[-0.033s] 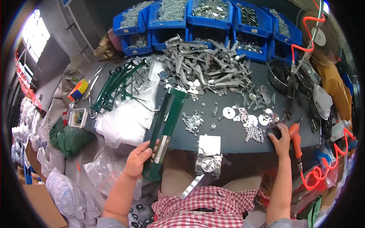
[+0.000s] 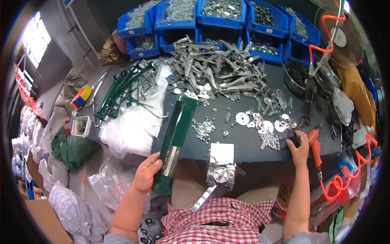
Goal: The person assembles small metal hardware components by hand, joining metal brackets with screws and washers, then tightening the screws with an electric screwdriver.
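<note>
My left hand (image 2: pixel 148 172) is wrapped round the lower part of a long green metal channel (image 2: pixel 178 126) with a pale label. The channel stands tilted in front of the bench, its top end above the bench surface. At the bench's front edge on the right, my right hand (image 2: pixel 299 148) has its thumb and fingers curled round a small dark part (image 2: pixel 291 138), whose kind I cannot make out. Close to that hand lie a pile of small nuts (image 2: pixel 270 140) and an orange power screwdriver (image 2: pixel 314 146). Between my hands, a metal clamping fixture (image 2: pixel 221 171) sits at the bench edge.
Blue bins (image 2: pixel 221 18) of small hardware line the back. Before them lies a heap of grey metal levers (image 2: pixel 219 69). Green frames (image 2: pixel 126 89) rest beside white plastic wrap (image 2: pixel 132 132) on the left. A coiled red hose (image 2: pixel 337 189) hangs at the right.
The green channel has turned slightly in my left hand, so its broad face shows more and its slot less. My right hand stays at the same spot.
</note>
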A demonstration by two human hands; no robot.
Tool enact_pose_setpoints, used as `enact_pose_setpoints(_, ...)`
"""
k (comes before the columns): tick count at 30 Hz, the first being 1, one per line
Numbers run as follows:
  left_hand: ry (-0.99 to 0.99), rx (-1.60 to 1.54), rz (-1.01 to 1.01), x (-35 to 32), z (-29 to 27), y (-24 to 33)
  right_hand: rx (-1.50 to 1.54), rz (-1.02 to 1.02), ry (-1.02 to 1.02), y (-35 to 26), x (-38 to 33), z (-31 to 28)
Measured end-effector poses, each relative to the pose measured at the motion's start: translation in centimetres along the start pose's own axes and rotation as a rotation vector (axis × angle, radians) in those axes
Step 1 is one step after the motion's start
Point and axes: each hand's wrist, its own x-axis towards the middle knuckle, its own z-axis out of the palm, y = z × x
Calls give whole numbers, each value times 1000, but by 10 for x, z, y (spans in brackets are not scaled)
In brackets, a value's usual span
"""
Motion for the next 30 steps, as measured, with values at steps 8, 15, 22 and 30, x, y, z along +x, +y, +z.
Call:
enact_pose_setpoints(8,-66,-262,-136,-27,31,-55,122,-416,-197,-183,-77,48)
enact_pose_setpoints(15,-28,-223,-196,-39,45,-74,56,-337,-217,-179,-92,64)
enact_pose_setpoints(22,-123,-231,-306,-47,51,-81,-22,-334,-278,-178,-96,72)
enact_pose_setpoints(30,-23,-152,128,-14,42,-27,38,-337,-288,-162,-101,80)
